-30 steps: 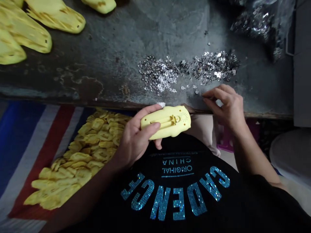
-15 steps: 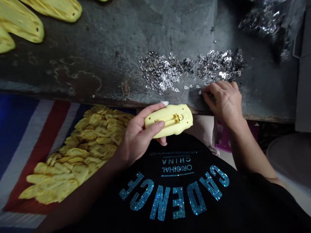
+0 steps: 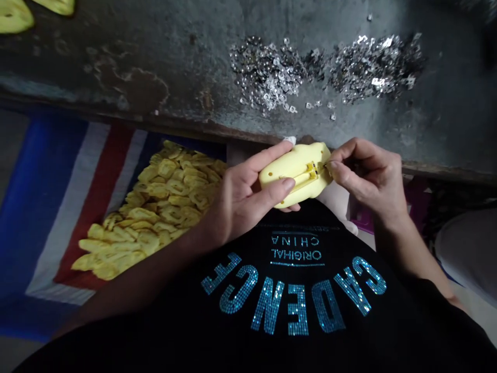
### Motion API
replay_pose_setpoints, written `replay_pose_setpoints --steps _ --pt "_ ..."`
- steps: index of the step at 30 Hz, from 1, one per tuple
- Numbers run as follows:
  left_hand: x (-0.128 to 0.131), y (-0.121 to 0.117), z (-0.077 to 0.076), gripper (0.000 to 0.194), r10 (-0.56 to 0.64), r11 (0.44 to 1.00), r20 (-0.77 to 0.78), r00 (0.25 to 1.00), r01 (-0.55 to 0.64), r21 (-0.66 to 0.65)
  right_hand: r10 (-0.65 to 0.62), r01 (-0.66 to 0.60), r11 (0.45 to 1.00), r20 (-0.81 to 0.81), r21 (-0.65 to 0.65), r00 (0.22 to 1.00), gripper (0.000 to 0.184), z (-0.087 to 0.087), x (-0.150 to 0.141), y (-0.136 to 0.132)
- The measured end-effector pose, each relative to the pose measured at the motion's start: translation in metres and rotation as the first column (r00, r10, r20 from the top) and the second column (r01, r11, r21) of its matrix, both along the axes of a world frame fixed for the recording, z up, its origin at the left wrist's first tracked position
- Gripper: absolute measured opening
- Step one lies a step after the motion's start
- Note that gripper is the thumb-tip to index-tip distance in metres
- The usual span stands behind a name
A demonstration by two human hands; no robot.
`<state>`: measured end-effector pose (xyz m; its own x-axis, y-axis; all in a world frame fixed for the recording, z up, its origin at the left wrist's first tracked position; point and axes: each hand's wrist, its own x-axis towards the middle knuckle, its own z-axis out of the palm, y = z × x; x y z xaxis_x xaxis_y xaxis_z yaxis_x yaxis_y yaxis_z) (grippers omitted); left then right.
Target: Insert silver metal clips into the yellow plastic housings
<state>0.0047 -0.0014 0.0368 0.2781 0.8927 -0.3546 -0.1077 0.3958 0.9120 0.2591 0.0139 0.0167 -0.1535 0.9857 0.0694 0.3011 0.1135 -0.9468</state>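
From my remote seat I look down over a worn, stained workbench (image 3: 116, 57), with a striped red, white and blue cloth (image 3: 46, 207) below its edge. A black T-shirt with glittering lettering (image 3: 291, 305) fills the bottom of the view. A mound of yellow plastic pieces (image 3: 166, 191) lies on the cloth, and a few larger yellow shells (image 3: 11, 15) show at the top left corner of the bench. Two heaps of small silver metal clips (image 3: 272, 72) spread across the bench, and plenty of that stock is left. My view centres on the yellow plastic shell (image 3: 289, 171), held just below the bench edge, above the chest. The left hand (image 3: 240, 197) grasps it firmly, fingers behind and thumb across its face. The right hand (image 3: 368, 176) is closed to a pinch, its fingertips (image 3: 334, 165) at the shell's end, on what looks like a small metal clip (image 3: 325, 163), though it is too small for me to be sure. A brass-coloured fitting (image 3: 311, 171) already sits in the shell's channel.
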Motion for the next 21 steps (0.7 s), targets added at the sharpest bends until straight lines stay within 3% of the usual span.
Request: replay_pose_setpoints --steps 4,8,11,14,21 --pt "-0.002 -0.005 -0.004 0.073 -0.055 0.998 0.026 0.998 0.055 0.016 0.041 -0.042 0.999 0.059 0.012 0.997 0.022 0.010 0.006 -0.004" --pt "-0.005 -0.008 -0.010 0.070 -0.071 0.997 0.018 0.997 0.070 0.010 0.079 -0.076 0.995 0.047 -0.064 0.996 0.019 0.020 0.008 -0.004" --pt "-0.004 -0.010 -0.006 0.070 -0.052 0.999 -0.016 0.999 0.052 0.016 0.069 -0.075 0.990 -0.049 -0.118 0.996 0.021 0.018 0.005 -0.003" --pt "-0.003 -0.010 0.000 0.071 -0.040 0.999 -0.033 0.999 0.040 0.020 0.035 -0.041 0.995 -0.071 -0.092 0.997 0.021 0.011 0.001 -0.004" --pt "-0.002 -0.010 -0.003 0.070 -0.001 0.999 -0.005 1.000 0.001 0.033 0.013 -0.008 0.998 0.075 -0.058 0.997 0.022 0.013 -0.003 -0.012"
